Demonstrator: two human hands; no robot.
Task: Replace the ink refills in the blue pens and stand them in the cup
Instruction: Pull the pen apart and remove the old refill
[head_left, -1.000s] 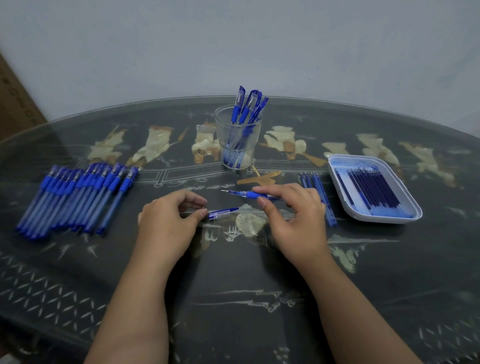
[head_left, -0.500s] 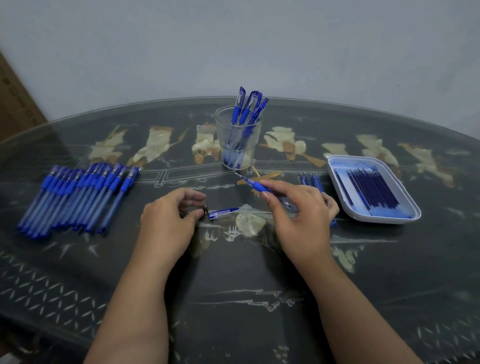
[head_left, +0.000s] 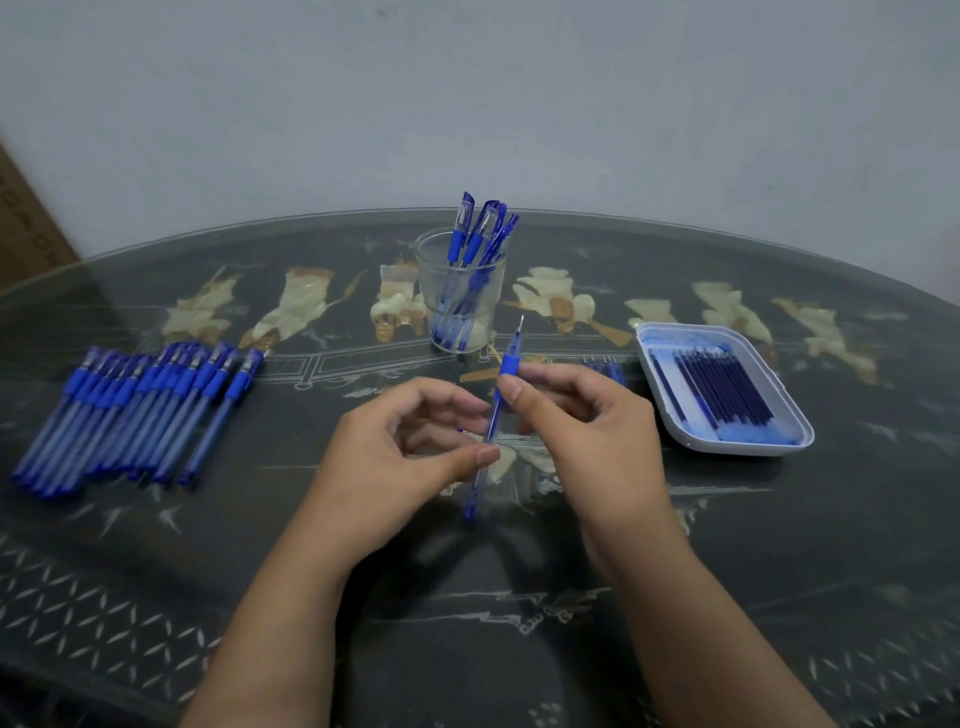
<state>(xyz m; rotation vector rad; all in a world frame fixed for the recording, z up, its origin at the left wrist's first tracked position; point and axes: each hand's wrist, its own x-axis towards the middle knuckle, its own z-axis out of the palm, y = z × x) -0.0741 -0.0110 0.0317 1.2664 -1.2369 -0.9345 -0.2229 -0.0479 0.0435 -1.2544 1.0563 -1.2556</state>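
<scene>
Head view. A blue pen (head_left: 491, 426), uncapped, is held off the table (head_left: 467, 597) by both hands, directly on the near side of the cup (head_left: 460, 312). Its bare metal tip points up and away towards the cup's base, and its rear end points towards the person. Left hand (head_left: 395, 457): thumb and curled fingers pinch the clear barrel below its middle. Right hand (head_left: 587, 441): thumb and forefinger pinch the barrel just under the blue rubber grip, with the other fingers curled loosely behind. The cup, of clear glass, stands upright and holds several finished pens (head_left: 480, 236), capped ends up, leaning towards its right rim. Well to the left of the cup, a row of pens (head_left: 140, 410) lies side by side on the table, blue grips at the far end. To the right of the cup and somewhat nearer the person sits a white tray (head_left: 670, 426), stained blue, with dark refills (head_left: 722, 389) lying parallel inside. Between cup and tray, a few loose blue pieces (head_left: 605, 370) show behind the right hand's fingers; what they are cannot be told
</scene>
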